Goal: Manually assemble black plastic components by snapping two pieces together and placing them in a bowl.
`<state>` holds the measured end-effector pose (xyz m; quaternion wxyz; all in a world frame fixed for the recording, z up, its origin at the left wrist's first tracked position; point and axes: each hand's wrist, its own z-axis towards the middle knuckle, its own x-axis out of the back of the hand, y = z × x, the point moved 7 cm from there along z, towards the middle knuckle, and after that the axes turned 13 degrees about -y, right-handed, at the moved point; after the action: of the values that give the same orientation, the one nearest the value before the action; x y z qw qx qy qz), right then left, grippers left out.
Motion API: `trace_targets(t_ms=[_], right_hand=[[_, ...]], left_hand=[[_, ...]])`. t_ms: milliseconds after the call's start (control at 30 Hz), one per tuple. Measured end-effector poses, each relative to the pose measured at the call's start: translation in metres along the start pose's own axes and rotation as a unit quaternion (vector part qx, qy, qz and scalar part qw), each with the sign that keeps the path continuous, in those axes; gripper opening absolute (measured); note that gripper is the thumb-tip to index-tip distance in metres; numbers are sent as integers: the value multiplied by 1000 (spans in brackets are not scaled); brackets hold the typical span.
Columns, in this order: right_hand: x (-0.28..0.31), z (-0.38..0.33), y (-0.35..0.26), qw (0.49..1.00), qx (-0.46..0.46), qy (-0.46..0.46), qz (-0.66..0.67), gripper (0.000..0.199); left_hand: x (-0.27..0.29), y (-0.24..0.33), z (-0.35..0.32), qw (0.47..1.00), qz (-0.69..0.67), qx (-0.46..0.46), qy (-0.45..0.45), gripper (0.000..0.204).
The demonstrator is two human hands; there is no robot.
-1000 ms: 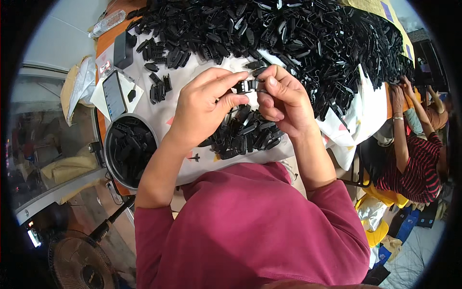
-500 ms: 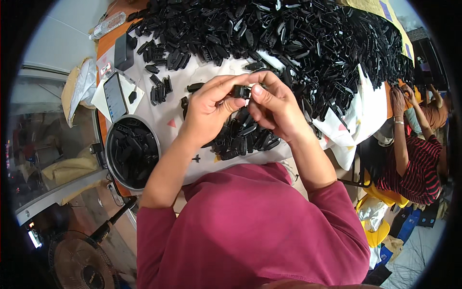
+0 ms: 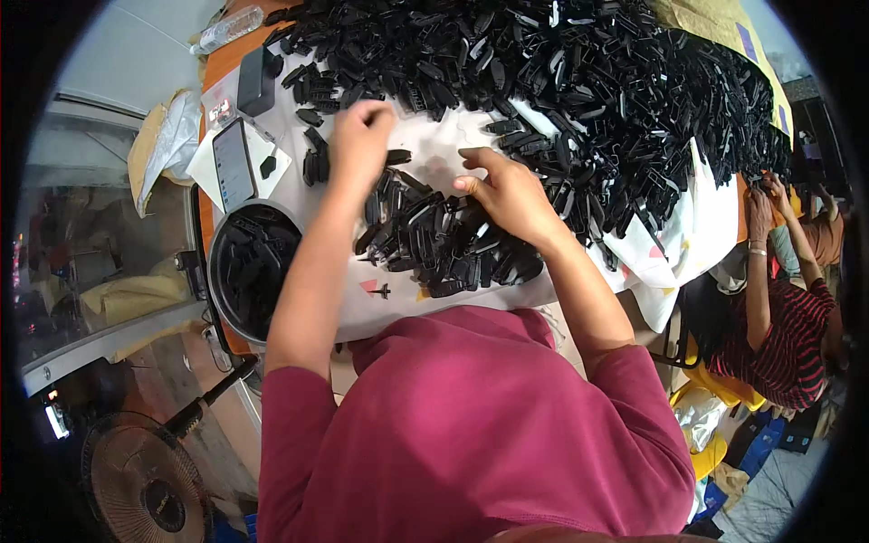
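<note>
My left hand (image 3: 360,145) is over the far left part of the white table cover, beside a small group of black plastic parts (image 3: 315,163). Its fingers curl and are smeared by motion, so what they hold, if anything, does not show. My right hand (image 3: 514,199) hovers at the right edge of a near heap of black plastic parts (image 3: 453,244), thumb and forefinger apart with nothing between them. Behind both hands spreads a much larger pile of similar black parts (image 3: 588,100).
A round tub (image 3: 214,299) holding black parts stands at the left, near a phone (image 3: 233,167) and a dark box (image 3: 256,81). A clear bottle (image 3: 226,32) lies at the far left. A fan (image 3: 149,480) stands lower left. Another person (image 3: 778,317) works at the right.
My hands have parted; the black part they held together is no longer visible between them. The left moved left and away from me, the right slightly down, its fingers opened.
</note>
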<state>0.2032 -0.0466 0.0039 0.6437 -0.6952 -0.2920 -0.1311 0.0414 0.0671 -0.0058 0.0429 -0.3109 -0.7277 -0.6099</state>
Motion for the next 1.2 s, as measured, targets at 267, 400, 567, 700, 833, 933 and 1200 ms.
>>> trace_targets(t_ms=[267,400,567,700,833,933,1200], right_hand=[[-18,8,-9,968,18,-110,-225,21],[-27,8,-8,940,4,-113,-322,23],[17,-2,-10,999,-21,16,-24,24],[32,3,-24,952,83,61,290,24],[29,1,-44,962,81,39,257,32],[27,-2,-44,937,104,38,331,33],[40,-13,-47,936,97,114,318,23]], left_hand=[[7,-3,37,878,470,-54,66,21],[0,7,26,847,515,-101,89,18],[-7,25,-14,946,268,-173,-54,23],[-17,68,-47,936,126,-305,-122,23],[-18,76,-62,931,-114,-310,-154,22],[-19,72,-62,931,-132,-317,-127,19],[-10,91,-72,897,40,-439,-45,23]])
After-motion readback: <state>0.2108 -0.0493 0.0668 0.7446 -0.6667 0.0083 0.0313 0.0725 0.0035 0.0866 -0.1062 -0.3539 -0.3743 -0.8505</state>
